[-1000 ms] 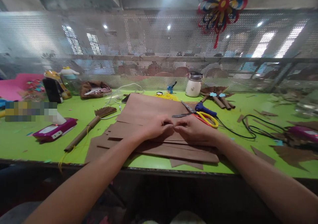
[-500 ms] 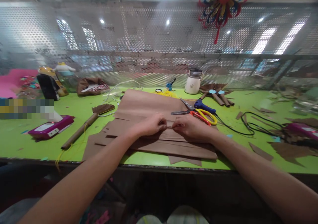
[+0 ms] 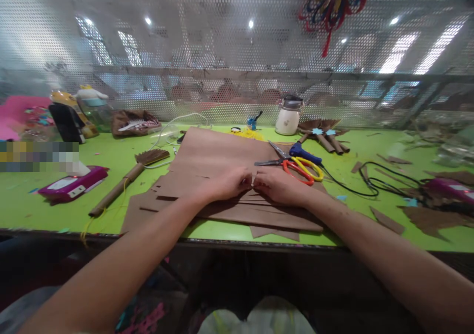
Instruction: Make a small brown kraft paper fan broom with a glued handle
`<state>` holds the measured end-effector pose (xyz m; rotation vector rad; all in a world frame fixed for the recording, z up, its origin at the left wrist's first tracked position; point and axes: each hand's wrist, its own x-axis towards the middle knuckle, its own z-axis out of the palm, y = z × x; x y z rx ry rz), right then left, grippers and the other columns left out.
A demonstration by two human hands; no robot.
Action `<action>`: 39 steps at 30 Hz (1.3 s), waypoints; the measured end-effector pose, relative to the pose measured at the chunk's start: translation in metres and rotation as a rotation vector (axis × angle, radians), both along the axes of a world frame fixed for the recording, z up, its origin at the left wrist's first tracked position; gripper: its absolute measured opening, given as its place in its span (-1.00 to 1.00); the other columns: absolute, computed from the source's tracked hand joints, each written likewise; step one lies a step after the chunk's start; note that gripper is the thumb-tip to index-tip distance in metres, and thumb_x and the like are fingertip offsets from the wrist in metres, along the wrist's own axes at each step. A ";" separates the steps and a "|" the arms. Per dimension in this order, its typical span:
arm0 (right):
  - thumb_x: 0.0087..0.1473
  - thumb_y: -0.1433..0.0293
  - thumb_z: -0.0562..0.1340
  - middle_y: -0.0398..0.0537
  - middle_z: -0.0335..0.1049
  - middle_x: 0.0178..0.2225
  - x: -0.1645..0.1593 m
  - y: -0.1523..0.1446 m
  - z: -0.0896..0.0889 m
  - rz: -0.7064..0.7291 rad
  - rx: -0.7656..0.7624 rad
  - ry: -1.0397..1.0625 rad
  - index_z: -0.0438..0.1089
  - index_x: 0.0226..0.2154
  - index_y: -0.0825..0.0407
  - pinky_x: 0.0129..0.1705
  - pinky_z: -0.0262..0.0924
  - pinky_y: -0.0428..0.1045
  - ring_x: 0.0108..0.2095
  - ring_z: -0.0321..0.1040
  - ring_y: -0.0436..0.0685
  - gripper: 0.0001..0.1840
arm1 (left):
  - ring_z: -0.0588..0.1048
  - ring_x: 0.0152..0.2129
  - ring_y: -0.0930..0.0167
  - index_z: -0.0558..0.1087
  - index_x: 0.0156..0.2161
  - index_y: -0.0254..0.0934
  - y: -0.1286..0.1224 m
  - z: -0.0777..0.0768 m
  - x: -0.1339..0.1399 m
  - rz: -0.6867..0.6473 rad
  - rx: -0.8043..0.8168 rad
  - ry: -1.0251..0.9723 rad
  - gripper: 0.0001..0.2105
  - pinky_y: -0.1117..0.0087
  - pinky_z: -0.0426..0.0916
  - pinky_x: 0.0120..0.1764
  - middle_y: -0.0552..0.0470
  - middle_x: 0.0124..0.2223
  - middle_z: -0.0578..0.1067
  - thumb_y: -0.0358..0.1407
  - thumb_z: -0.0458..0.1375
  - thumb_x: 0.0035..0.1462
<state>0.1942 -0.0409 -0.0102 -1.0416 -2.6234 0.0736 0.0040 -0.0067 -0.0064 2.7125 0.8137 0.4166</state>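
Close together above the stacked brown paper (image 3: pixel 218 151), both hands have their fingers pinched. My left hand (image 3: pixel 233 182) is closed on a small piece of brown paper, mostly hidden by the fingers. My right hand (image 3: pixel 279 186) pinches the same piece from the other side, its fingertips nearly touching the left ones. Beneath the hands lie several layered brown strips (image 3: pixel 259 219). Just beyond my right hand rest scissors with a red and a yellow handle (image 3: pixel 307 170), blades spread, beside a blue glue gun (image 3: pixel 305 154).
A rolled brown paper stem (image 3: pixel 116 191) with yellow thread lies left, near a purple power strip (image 3: pixel 72 185). A white jar (image 3: pixel 288 119) and finished paper stems (image 3: pixel 329 139) stand at the back. A black cable (image 3: pixel 365 186) and paper scraps (image 3: pixel 431 220) spread right.
Both hands have drawn slightly closer, and the thin piece between them shows less. The view has tilted down a little, shifting the background upward.
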 end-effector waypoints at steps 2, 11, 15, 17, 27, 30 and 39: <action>0.14 0.49 0.05 0.02 0.36 -0.34 0.002 -0.001 0.001 -0.027 0.040 -0.063 0.38 -0.42 0.11 -0.31 0.04 -0.08 -0.34 0.23 0.05 -0.78 | 0.29 -0.49 0.45 0.38 -0.35 -0.32 -0.002 0.003 -0.001 0.027 0.024 0.039 -0.83 0.45 0.16 -0.43 0.03 -0.38 0.41 -0.30 -0.02 0.16; 0.08 0.47 0.06 0.00 0.33 -0.35 0.010 -0.009 0.008 -0.084 0.035 -0.221 0.35 -0.41 0.09 -0.37 0.01 -0.09 -0.38 0.23 0.05 -0.83 | 0.26 -0.52 0.46 0.34 -0.39 -0.31 -0.008 0.011 -0.009 0.071 0.087 0.184 -0.85 0.45 0.09 -0.48 0.03 -0.40 0.39 -0.33 -0.04 0.12; 0.06 0.44 0.08 -0.01 0.33 -0.34 0.008 -0.010 0.009 -0.112 0.037 -0.280 0.35 -0.39 0.07 -0.41 -0.02 -0.09 -0.40 0.21 0.05 -0.86 | 0.26 -0.54 0.45 0.35 -0.39 -0.29 -0.008 0.013 -0.014 0.050 0.113 0.218 -0.90 0.43 0.07 -0.49 0.04 -0.42 0.40 -0.36 0.00 0.06; 0.07 0.42 0.09 0.00 0.32 -0.34 0.007 -0.012 0.009 -0.121 0.056 -0.301 0.35 -0.39 0.08 -0.41 -0.03 -0.08 -0.41 0.20 0.05 -0.86 | 0.26 -0.55 0.45 0.36 -0.39 -0.28 -0.008 0.014 -0.016 0.046 0.101 0.239 -0.90 0.43 0.07 -0.50 0.03 -0.42 0.40 -0.36 0.00 0.04; 0.08 0.41 0.08 0.03 0.36 -0.37 0.004 -0.021 0.015 -0.123 0.182 -0.315 0.35 -0.45 0.10 -0.37 -0.03 -0.05 -0.40 0.22 0.07 -0.81 | 0.35 -0.47 0.43 0.44 -0.31 -0.29 -0.012 0.023 -0.014 0.085 -0.015 0.216 -0.80 0.47 0.17 -0.44 0.01 -0.35 0.47 -0.41 0.00 -0.03; 0.08 0.41 0.07 -0.01 0.38 -0.42 0.004 -0.019 0.016 -0.202 0.194 -0.256 0.35 -0.46 0.09 -0.43 -0.07 -0.06 -0.45 0.23 0.05 -0.82 | 0.35 -0.48 0.44 0.45 -0.35 -0.30 -0.010 0.020 -0.013 0.078 -0.033 0.158 -0.79 0.47 0.19 -0.42 0.02 -0.39 0.47 -0.42 -0.03 -0.01; 0.05 0.42 0.15 -0.15 0.44 -0.45 0.018 -0.014 0.025 -0.144 0.006 0.184 0.39 -0.35 0.02 -0.41 0.05 -0.12 -0.46 0.29 0.00 -0.89 | 0.27 -0.53 0.49 0.41 -0.46 -0.33 -0.011 0.025 -0.012 0.102 -0.288 -0.125 -0.75 0.49 0.12 -0.48 0.10 -0.51 0.34 -0.25 -0.04 0.09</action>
